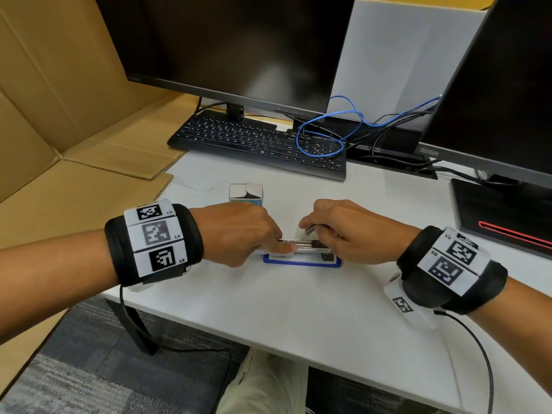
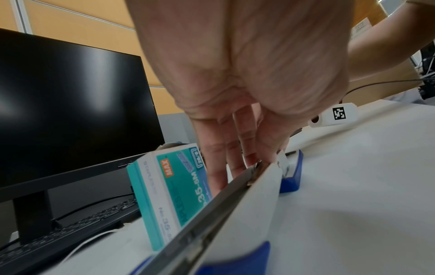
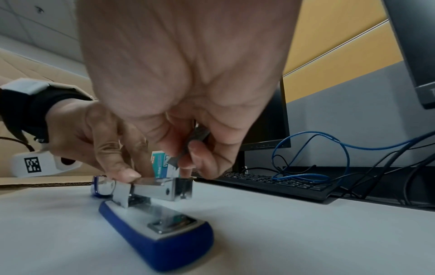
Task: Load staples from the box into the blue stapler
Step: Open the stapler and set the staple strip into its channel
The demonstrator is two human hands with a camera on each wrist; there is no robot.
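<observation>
The blue stapler (image 1: 301, 262) lies swung open on the white desk, its blue base (image 3: 164, 230) flat and its metal magazine (image 3: 155, 188) raised above it. My left hand (image 1: 280, 245) grips the magazine, thumb on the near side and fingers behind; the same grip appears in the left wrist view (image 2: 247, 163). Just above the magazine's front end, my right hand (image 1: 310, 231) pinches a short strip of staples (image 3: 197, 137). The teal and white staple box (image 1: 246, 194) stands upright right behind my left hand, its top flap open.
A black keyboard (image 1: 257, 141) and a monitor (image 1: 233, 46) stand at the back, a second monitor (image 1: 501, 85) at the right. Blue and black cables (image 1: 328, 135) lie over the keyboard's right end. Flattened cardboard (image 1: 74, 130) covers the left.
</observation>
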